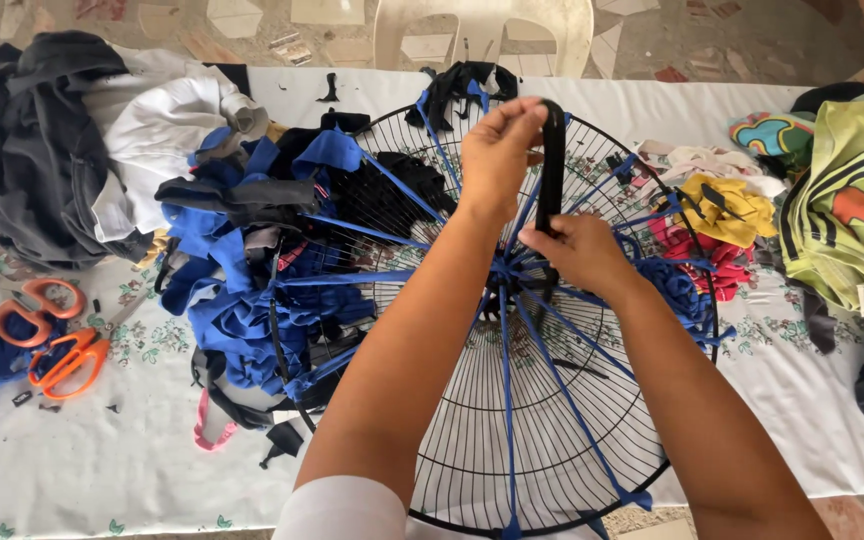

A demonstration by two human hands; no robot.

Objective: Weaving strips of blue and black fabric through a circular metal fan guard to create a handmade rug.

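We see a round wire fan guard lying flat on the bench, with blue strips running out from its hub like spokes. Left of the guard, touching its rim, lies a heap of blue and black rags; farther left are two orange scissors and a pile of grey and white cloth. Right of the guard sit yellow and pink scraps and a green garment. Beyond the guard stands a white plastic chair. Both forearms reach across the guard from its near edge, covering part of the wires. Our left hand is raised over the far half, pinching the top of a black strip. Our right hand, near the hub, is closed on the strip's lower end, so it hangs taut between them.
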